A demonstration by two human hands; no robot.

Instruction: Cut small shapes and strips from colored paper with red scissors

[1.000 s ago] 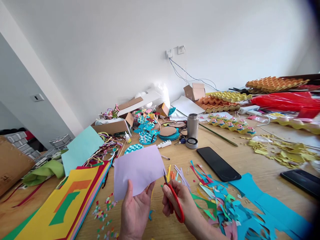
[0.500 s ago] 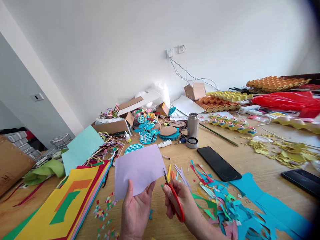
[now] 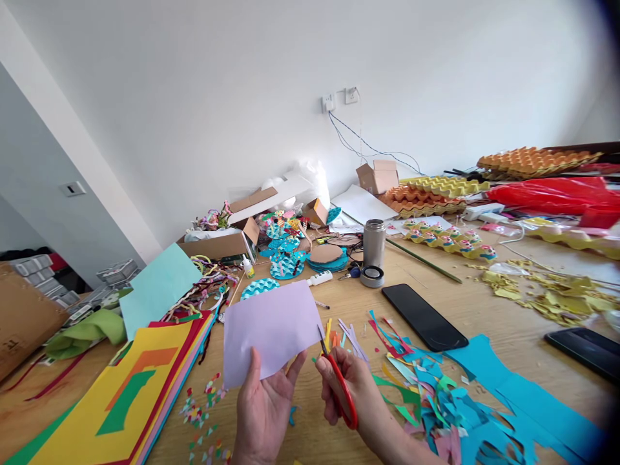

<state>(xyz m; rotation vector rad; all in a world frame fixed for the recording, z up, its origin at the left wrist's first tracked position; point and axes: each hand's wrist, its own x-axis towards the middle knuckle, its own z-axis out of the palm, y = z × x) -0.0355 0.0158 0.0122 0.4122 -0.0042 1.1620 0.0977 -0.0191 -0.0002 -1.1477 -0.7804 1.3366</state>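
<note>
A sheet of lilac paper (image 3: 271, 326) is held up above the table by my left hand (image 3: 265, 407), thumb on its front and fingers behind. My right hand (image 3: 351, 391) grips a pair of scissors (image 3: 345, 394) by the red handles. Their dark blades point up and lie at the right edge of the lilac sheet; whether they bite into the paper I cannot tell. Small colourful confetti bits (image 3: 208, 400) are strewn on the table left of my left hand. Thin strips and blue paper scraps (image 3: 465, 400) spread out right of my right hand.
Stacked coloured sheets (image 3: 121, 387) lie at the left, with a mint sheet (image 3: 159, 287) behind. A black phone (image 3: 424, 316), a steel flask (image 3: 374, 242) and its lid (image 3: 372, 276) stand beyond the scraps. Egg trays (image 3: 426, 200) and a red bag (image 3: 557, 194) fill the back right.
The lilac sheet and my left hand have shifted very slightly to the right. My right hand with the scissors stays almost in the same place.
</note>
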